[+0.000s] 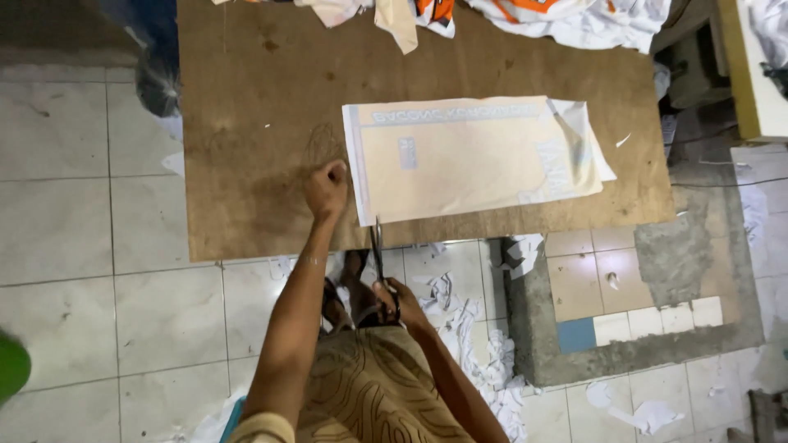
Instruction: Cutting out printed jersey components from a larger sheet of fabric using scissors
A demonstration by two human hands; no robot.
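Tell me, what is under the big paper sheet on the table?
The paper sheet lies flat on the brown wooden tabletop, with a white sheet poking out at its right end. Anything else beneath is covered. The left hand holds its corner; the right hand works scissors.

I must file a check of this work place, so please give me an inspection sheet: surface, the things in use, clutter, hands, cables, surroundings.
Surface: brown wooden board, worn and stained, over a tiled floor.
Things in use: large cream paper sheet lying flat on the board; scissors at its near edge.
Clutter: white and orange cloth at the far edge of the board; white paper scraps on the floor.
Hands: left hand closed, at the sheet's left edge; right hand holds the scissors.
Cables: thin dark cable on the floor at the right.
Surroundings: patched concrete and tile area; green object at the left edge, unclear.
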